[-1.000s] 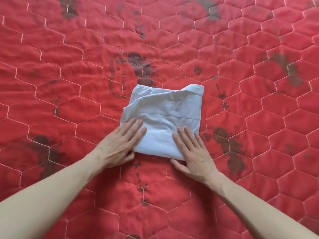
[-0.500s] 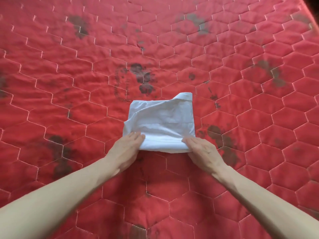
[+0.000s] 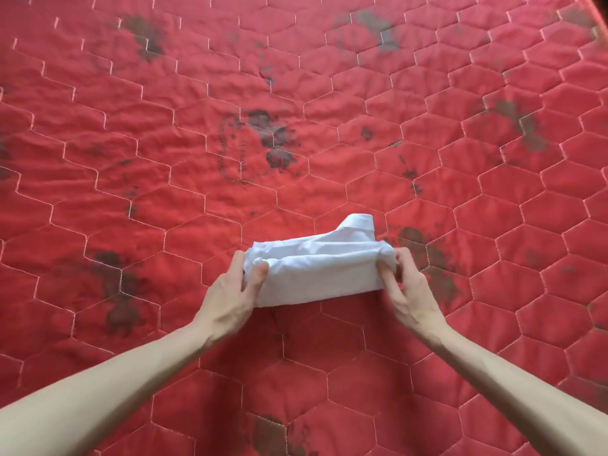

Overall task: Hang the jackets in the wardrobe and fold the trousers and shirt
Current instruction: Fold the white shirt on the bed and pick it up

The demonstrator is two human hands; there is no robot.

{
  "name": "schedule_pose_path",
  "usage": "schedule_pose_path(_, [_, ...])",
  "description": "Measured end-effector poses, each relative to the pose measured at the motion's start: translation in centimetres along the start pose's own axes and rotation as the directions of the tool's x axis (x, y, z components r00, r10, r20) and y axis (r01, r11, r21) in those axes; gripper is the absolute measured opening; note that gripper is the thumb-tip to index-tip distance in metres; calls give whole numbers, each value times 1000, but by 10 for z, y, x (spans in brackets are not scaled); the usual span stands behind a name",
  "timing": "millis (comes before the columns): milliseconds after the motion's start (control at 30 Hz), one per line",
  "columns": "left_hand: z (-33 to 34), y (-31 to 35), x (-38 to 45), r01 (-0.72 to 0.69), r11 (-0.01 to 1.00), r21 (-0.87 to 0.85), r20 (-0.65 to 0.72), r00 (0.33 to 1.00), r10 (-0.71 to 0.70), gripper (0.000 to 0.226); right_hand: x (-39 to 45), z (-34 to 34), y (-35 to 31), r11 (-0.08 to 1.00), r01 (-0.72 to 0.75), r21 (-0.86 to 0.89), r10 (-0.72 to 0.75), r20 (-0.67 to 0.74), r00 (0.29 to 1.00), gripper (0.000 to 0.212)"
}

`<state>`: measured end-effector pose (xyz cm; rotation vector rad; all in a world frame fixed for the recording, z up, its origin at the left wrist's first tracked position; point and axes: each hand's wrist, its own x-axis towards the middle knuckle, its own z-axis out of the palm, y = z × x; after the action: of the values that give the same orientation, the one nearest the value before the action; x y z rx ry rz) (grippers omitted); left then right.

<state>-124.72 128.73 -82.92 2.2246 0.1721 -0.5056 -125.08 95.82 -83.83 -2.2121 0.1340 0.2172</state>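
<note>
A white shirt [image 3: 319, 268], folded into a small thick bundle, is held just above the red mattress, near the middle of the view. Its collar sticks up at the far right corner. My left hand [image 3: 235, 291] grips the bundle's left end, thumb on top and fingers underneath. My right hand [image 3: 406, 284] grips the right end the same way, fingers curled round the fabric. No jackets, trousers or wardrobe are in view.
A red quilted mattress [image 3: 164, 159] with a hexagon stitch pattern and several dark stains fills the view. Its far right corner [image 3: 597, 4] shows at the top right, with darkness beyond it.
Both hands went from pressing flat on the folded shirt to gripping its near corners, then its two ends. The shirt has come up off the mattress towards me.
</note>
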Motion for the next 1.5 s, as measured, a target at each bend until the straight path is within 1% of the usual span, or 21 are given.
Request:
schedule_pose_path(200, [18,1,26,-32,999,17,-155,987,34,26,38,31,-6,978,-59,-198,33,-134,990,28])
schedule_pose_path(300, [21,2,40,-84,996,33,-230,969,89,25,60,39,-5,962,-113,-250,78,-145,986,30])
schedule_pose_path(367, [21,2,54,-73,997,34,-246,966,79,28,73,40,-2,952,-201,-232,170,-147,974,31])
schedule_pose_path(433, [21,1,69,7,1000,30,-259,966,1,35,83,40,-2,941,-293,-167,267,-165,950,34])
schedule_pose_path(500, [23,0,81,163,987,-5,-306,939,-157,48,89,42,-4,915,-377,-145,340,-227,913,42])
schedule_pose_path(567, [26,5,87,346,937,-53,-421,842,-336,47,91,46,-5,885,-441,-153,375,-328,867,47])
schedule_pose_path(600, [28,9,86,369,927,-61,-503,791,-348,36,91,48,-6,882,-446,-154,366,-375,852,44])
schedule_pose_path(633, [29,15,82,306,952,-17,-584,769,-258,26,91,50,-9,887,-435,-152,344,-413,844,38])
schedule_pose_path(667, [30,21,77,169,980,101,-623,779,-71,22,90,53,-13,901,-404,-158,300,-446,843,33])
schedule_pose_path(700, [33,24,71,-23,965,261,-573,801,174,25,91,55,-16,918,-348,-191,223,-478,849,32])
schedule_pose_path(733, [39,25,68,-231,881,412,-428,805,411,31,92,56,-19,929,-273,-251,115,-506,855,30])
schedule_pose_path(767, [47,24,65,-403,754,519,-233,782,579,39,93,57,-22,930,-177,-322,-13,-510,860,29])
schedule_pose_path(833, [64,24,60,-556,572,603,53,744,667,46,93,64,-31,894,133,-427,-310,-376,873,34])
schedule_pose_path(900, [76,24,61,-527,584,617,110,793,599,47,88,75,-36,785,407,-466,-498,-86,863,44])
schedule_pose_path(967, [79,22,64,-438,647,624,82,860,503,52,80,83,-27,689,459,-560,-495,99,863,48])
schedule_pose_path(1033, [77,12,68,-329,683,652,33,912,408,61,73,82,-16,680,351,-644,-388,90,917,54])
schedule_pose_path(1133, [72,2,67,-193,738,647,-63,951,303,67,71,74,-3,696,188,-693,-270,-9,963,61])
schedule_pose_path(1267, [73,2,64,-24,812,584,-168,974,150,67,70,71,4,827,54,-560,-140,-111,984,61])
schedule_pose_path(1367, [74,11,59,163,896,414,-325,946,-22,80,72,66,1,912,-6,-409,-53,-133,990,62])
schedule_pose_path(1433, [74,22,55,353,910,219,-460,859,-223,96,72,63,-4,944,-40,-328,-15,-163,987,65])
schedule_pose_path(1500, [72,34,53,523,850,60,-478,763,-436,105,70,61,-12,957,-91,-275,24,-236,971,70])
